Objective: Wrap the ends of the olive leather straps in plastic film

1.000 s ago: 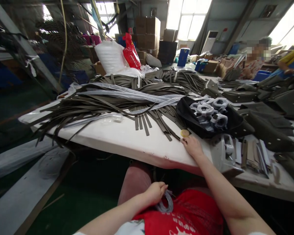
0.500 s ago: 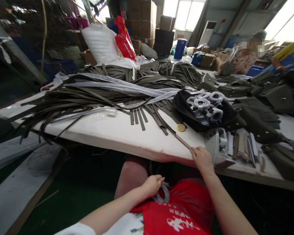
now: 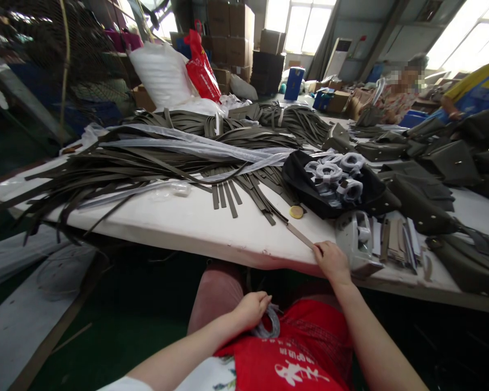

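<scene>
Down low, grips a grey loop [image 3: 270, 326] with the left hand [image 3: 250, 309], fingers curled shut around it, above the red shirt [image 3: 293, 353]. Holds the two hands well apart. Pinches, with the right hand [image 3: 332, 260], the near end of one olive strip [image 3: 299, 234] at the front edge of the white table [image 3: 187, 222]; strip flat on the tabletop, running away and leftward toward the other strips. Just right of that hand, shows a white tape dispenser [image 3: 356, 241] near the table edge. Slightly farther, shows a small gold disc [image 3: 296, 212] beside a black cloth [image 3: 301, 182] that carries several tape rolls [image 3: 330, 174]. Left of those, shows a wide heap of olive strips [image 3: 146, 157] under clear plastic sheeting [image 3: 195, 144]. Farthest back, shows a white sack [image 3: 163, 73], a red bag [image 3: 199, 68] and stacked cardboard boxes [image 3: 228, 32]. Far right, shows other people at the table, too small to read.
</scene>
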Motion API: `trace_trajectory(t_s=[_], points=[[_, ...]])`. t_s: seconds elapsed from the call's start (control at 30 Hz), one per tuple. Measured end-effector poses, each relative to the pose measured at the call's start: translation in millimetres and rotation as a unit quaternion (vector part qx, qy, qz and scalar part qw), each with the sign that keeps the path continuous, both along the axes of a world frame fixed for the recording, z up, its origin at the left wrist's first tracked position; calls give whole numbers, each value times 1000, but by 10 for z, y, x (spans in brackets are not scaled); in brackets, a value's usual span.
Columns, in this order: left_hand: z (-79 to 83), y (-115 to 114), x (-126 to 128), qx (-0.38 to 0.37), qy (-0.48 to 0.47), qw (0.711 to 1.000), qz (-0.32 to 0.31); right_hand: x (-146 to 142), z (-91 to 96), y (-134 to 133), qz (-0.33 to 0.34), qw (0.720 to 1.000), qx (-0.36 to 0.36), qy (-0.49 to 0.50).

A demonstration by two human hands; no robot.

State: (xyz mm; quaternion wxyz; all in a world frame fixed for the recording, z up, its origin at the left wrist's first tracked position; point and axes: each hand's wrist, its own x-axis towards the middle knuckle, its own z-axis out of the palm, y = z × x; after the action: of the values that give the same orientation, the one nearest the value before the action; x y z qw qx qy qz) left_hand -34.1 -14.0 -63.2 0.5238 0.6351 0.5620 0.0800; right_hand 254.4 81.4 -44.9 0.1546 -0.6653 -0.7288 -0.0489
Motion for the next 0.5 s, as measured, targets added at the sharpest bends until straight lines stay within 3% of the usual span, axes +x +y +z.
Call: trace_trajectory(t_s=[0.5], points=[[-31, 0, -9, 3, -2, 1000, 1, -35, -11, 53, 5, 999, 6, -37]])
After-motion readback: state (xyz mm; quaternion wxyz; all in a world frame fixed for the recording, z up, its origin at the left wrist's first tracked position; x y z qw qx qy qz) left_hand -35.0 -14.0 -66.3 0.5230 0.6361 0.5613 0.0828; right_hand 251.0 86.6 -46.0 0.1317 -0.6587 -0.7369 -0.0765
